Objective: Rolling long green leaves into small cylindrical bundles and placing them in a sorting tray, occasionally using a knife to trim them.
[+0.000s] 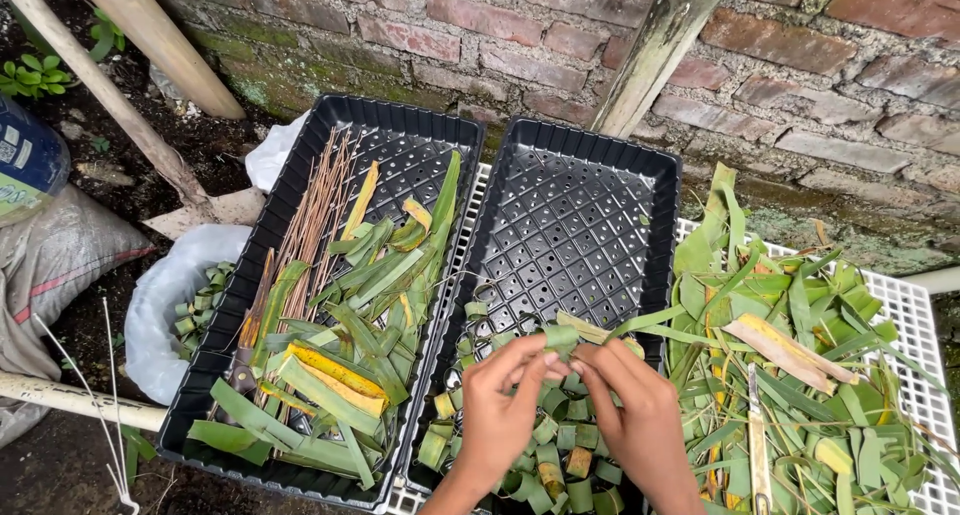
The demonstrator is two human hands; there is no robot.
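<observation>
Both hands meet at frame bottom, just over the near end of the right tray [662, 185]. Left hand [500, 410] and right hand [635, 415] are both pinched narrow on one leaf strip [562, 337], fingertips nearly touching, strip bent between them into a small loop. Its free end runs off to the right w/ a thin green tail.

Handling, my read: strip looks light, thin, flexible but w/ some spring, so it prob. wants to unroll if let go. Best hold is at the fold, thumb + forefinger either side, not the loose tail. Edges may be a bit slick or sharp; can't tell.

Directly under the hands: pile of leaf rings [545, 455] in the right tray's near end; the far part of that tray shows bare black mesh.

Right of the hands: heap of long leaves [800, 375] on a white bench [915, 315].

Left of the hands: left tray [300, 175] w/ cut leaf pieces [340, 375] and a bunch of thin brown sticks [315, 215]. Further left, a white bag [170, 295] w/ more rings.

Beyond it all: bamboo poles [655, 50] leaning on a brick wall [560, 25].
</observation>
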